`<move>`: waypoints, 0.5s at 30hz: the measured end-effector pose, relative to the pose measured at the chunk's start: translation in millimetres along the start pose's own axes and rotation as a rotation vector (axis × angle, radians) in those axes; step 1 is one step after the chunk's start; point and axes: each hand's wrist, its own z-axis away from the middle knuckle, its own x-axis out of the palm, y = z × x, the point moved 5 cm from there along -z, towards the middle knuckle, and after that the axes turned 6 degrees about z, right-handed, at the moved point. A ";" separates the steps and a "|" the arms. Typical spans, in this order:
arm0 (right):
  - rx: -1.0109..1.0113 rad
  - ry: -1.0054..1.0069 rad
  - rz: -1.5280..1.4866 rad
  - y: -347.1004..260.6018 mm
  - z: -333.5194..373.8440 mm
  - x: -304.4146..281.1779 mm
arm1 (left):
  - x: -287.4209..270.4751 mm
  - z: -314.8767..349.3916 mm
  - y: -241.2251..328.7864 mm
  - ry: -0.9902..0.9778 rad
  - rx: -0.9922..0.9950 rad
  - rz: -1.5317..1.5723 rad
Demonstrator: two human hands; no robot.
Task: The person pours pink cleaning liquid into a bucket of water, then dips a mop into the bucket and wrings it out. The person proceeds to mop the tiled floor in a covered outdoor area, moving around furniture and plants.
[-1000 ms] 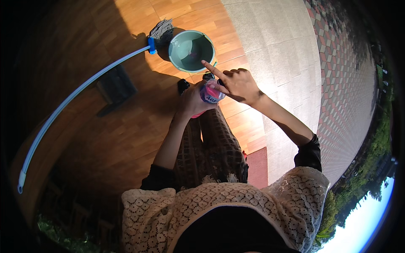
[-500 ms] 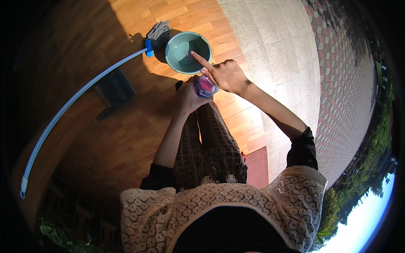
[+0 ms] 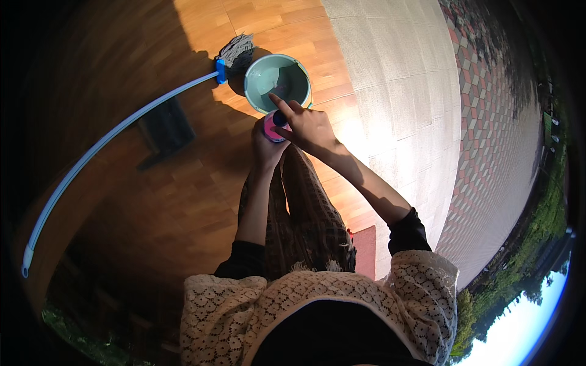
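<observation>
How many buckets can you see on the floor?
1. The green bucket stands on the wooden floor, just beyond the hands and beside the grey mop head. Another could hide in the dark shadowed part on the left.

We have one head-worn fisheye view, looking steeply down past our torso onto the wooden floor (image 3: 183, 201).
</observation>
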 end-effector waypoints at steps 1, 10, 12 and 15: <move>-0.042 0.006 -0.044 -9.6 -1.2 4.3 | -7.0 1.4 -15.2 0.037 0.000 0.069; -0.381 -0.072 -0.139 -74.1 -46.8 73.9 | -53.4 23.3 -89.1 0.286 -0.197 0.516; -0.438 -0.113 -0.083 -87.1 -58.1 100.8 | -70.9 30.7 -85.1 0.457 -0.081 0.262; -0.532 -0.130 -0.005 -107.3 -81.6 140.2 | -96.7 30.7 -105.0 0.512 -0.073 0.088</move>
